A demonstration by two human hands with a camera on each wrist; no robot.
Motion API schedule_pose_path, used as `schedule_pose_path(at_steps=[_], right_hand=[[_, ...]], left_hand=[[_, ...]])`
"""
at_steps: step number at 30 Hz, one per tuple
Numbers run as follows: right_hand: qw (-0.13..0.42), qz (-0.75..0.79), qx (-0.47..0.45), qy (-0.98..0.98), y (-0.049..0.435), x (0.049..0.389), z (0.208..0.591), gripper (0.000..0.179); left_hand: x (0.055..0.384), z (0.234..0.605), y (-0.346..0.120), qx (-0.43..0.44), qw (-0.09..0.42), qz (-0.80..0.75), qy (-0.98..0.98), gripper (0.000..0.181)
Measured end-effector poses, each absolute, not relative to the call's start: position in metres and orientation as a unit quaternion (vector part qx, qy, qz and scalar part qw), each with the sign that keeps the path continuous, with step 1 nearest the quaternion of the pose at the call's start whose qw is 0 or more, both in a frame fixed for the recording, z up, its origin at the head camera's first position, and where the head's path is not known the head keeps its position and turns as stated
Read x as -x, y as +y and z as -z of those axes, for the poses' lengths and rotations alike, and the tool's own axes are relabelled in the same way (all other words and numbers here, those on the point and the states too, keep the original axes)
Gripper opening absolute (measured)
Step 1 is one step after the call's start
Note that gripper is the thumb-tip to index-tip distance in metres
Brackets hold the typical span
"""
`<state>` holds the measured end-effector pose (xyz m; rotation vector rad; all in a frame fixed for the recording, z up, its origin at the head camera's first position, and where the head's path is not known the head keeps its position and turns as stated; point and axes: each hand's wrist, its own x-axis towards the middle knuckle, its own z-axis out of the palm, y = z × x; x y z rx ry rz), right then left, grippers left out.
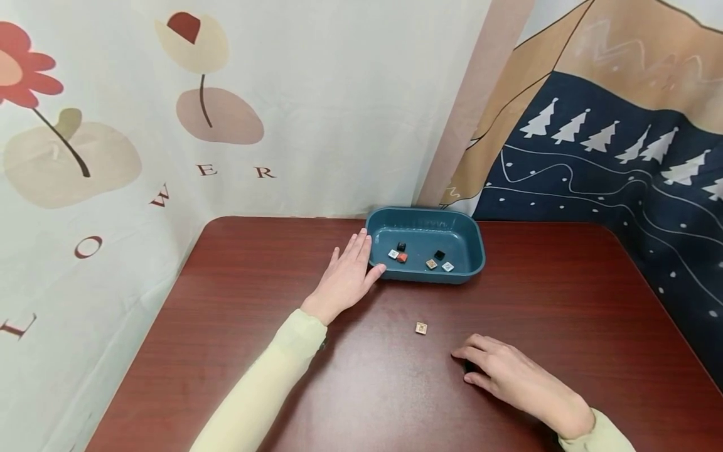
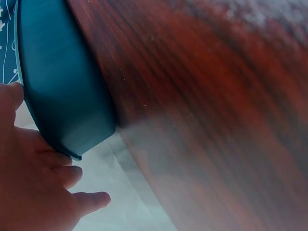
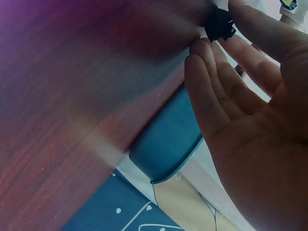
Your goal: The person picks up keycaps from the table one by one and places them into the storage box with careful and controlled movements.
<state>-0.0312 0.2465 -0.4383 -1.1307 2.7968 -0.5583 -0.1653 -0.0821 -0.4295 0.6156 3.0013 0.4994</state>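
Observation:
My left hand [image 1: 346, 274] lies against the left end of a teal plastic bin [image 1: 471, 275]. Its fingers are straight, and the thumb touches the bin's front corner. Inside the bin are several small blocks, among them an orange block [image 1: 402, 257] and a black block [image 1: 439, 255]. Over the table at the right, my right hand [image 1: 508, 375] pinches a small black block [image 3: 220, 25] between thumb and fingertips; the fingers partly hide it in the head view. A beige square block [image 1: 421, 328] lies on the table between the bin and this hand.
The reddish-brown wooden table [image 1: 237, 351] reaches back to a pale printed curtain [image 1: 316, 113]. At the right hangs a dark blue curtain [image 1: 570, 169] with white trees. The bin stands near the table's back edge.

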Motion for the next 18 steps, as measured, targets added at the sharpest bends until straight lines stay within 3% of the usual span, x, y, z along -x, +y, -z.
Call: schedule_pose_path(at_steps=[13, 18], right_hand=[[0.005, 0.196, 0.366, 0.910, 0.2469, 0.0319, 0.4384, 0.020], [-0.050, 0.199, 0.377, 0.903, 0.2471, 0.0353, 0.4358, 0.023]], left_hand=[[0.1653, 0.4300, -0.0818, -0.201, 0.014, -0.163, 0.966, 0.078], [0.1653, 0.4306, -0.0818, -0.199, 0.015, -0.165, 0.966, 0.078]])
